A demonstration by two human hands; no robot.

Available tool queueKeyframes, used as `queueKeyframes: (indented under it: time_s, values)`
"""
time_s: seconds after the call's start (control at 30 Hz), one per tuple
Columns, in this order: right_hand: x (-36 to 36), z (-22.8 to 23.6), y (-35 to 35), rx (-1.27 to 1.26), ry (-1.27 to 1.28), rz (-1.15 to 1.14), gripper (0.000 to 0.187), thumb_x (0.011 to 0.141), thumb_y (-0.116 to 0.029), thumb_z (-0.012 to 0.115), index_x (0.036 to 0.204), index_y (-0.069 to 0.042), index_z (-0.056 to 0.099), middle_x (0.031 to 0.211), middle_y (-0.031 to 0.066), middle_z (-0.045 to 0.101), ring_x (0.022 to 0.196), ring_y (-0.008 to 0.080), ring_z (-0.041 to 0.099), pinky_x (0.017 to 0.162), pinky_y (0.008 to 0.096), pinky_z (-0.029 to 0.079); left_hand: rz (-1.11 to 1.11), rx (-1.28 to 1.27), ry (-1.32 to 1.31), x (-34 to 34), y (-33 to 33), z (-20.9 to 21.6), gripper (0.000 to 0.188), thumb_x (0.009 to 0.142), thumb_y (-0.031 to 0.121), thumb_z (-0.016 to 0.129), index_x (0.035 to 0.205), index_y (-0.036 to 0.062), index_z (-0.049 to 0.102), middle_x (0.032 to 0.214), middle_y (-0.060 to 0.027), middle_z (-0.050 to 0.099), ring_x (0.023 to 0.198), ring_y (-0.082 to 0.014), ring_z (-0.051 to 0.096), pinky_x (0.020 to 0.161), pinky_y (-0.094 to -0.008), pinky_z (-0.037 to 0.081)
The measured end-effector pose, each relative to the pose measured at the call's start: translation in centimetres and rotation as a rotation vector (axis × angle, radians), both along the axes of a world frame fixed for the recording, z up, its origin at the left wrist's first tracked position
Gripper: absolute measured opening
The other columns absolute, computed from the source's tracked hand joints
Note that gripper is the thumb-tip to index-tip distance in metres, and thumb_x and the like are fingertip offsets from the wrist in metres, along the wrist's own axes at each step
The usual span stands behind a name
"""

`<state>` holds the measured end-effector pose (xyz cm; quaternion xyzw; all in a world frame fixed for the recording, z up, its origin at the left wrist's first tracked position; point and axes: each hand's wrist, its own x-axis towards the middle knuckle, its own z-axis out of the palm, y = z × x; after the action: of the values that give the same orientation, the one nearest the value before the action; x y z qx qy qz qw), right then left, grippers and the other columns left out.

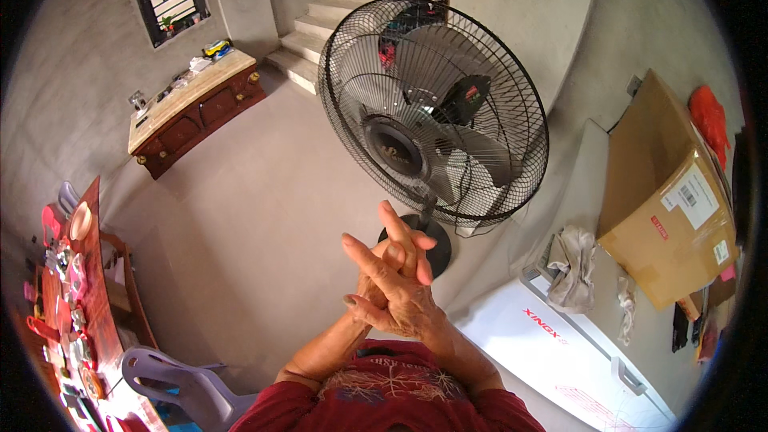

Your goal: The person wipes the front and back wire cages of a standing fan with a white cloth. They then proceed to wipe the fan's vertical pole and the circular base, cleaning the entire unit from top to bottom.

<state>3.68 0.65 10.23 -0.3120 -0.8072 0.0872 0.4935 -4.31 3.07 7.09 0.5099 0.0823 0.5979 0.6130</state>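
Observation:
My right hand (406, 298) and my left hand (368, 285) are clasped together in front of my chest, fingers interlaced. Some fingertips stick out to the far side and to the right. The right hand lies over much of the left, hiding part of its palm and fingers. No object shows between them. Just beyond the hands stands a black pedestal fan (394, 146) with a round wire cage, its dark base partly hidden behind my fingers. Its blades can be made out behind the wires.
At right a white chest freezer (552, 352) carries a cardboard box (636, 192) and a crumpled grey cloth (573, 268). A purple plastic chair (180, 384) stands lower left beside a cluttered red-brown table (100, 288). Farther off are a wooden cabinet (200, 116) and concrete stairs (332, 12).

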Motion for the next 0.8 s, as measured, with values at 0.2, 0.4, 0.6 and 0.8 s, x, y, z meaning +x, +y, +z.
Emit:
queueKeyframes:
  time_s: [0.2, 0.4, 0.6, 0.8]
  values:
    - [1.5, -0.3, 0.0, -0.077, 0.202, 0.218, 0.055, 0.079, -0.032, 0.062, 0.128, -0.008, 0.054, 0.145, 0.0285, 0.025, 0.128, 0.0357, 0.035, 0.103, 0.0429, 0.028, -0.197, -0.144, 0.110, -0.4, -0.7, 0.6, 0.058, 0.093, 0.043, 0.048, 0.131, -0.0003, 0.043, 0.115, -0.0143, 0.060, 0.120, -0.0258, 0.048, 0.104, -0.0393, 0.034]
    - [3.8, -2.0, -0.8, -0.474, 0.461, 0.555, 0.084, 0.076, -0.016, 0.060, 0.146, -0.003, 0.016, 0.149, 0.0197, 0.023, 0.131, 0.0255, 0.032, 0.106, 0.0380, 0.023, -0.197, -0.238, -0.056, 1.9, -1.1, -1.9, 0.043, 0.092, 0.037, 0.054, 0.114, -0.0004, 0.051, 0.109, -0.0130, 0.060, 0.096, -0.0220, 0.058, 0.089, -0.0356, 0.044]
    - [4.5, -2.5, -1.6, -0.254, 0.044, 0.009, 0.077, 0.083, -0.038, 0.064, 0.143, -0.004, 0.029, 0.150, 0.0164, 0.019, 0.131, 0.0318, 0.028, 0.102, 0.0403, 0.028, 0.127, 0.035, 0.227, 4.4, 0.1, -2.7, 0.039, 0.093, 0.038, 0.046, 0.108, 0.0018, 0.052, 0.091, -0.0102, 0.056, 0.084, -0.0174, 0.056, 0.080, -0.0344, 0.045]
    - [6.4, -4.4, -1.3, -0.235, 0.242, 0.146, 0.068, 0.082, -0.023, 0.064, 0.141, -0.006, 0.034, 0.148, 0.0266, 0.015, 0.138, 0.0399, 0.016, 0.107, 0.0442, 0.025, 0.221, -0.441, 0.231, 5.8, 0.6, 0.4, 0.045, 0.093, 0.039, 0.053, 0.105, -0.0042, 0.055, 0.084, -0.0098, 0.066, 0.092, -0.0182, 0.059, 0.083, -0.0300, 0.045]
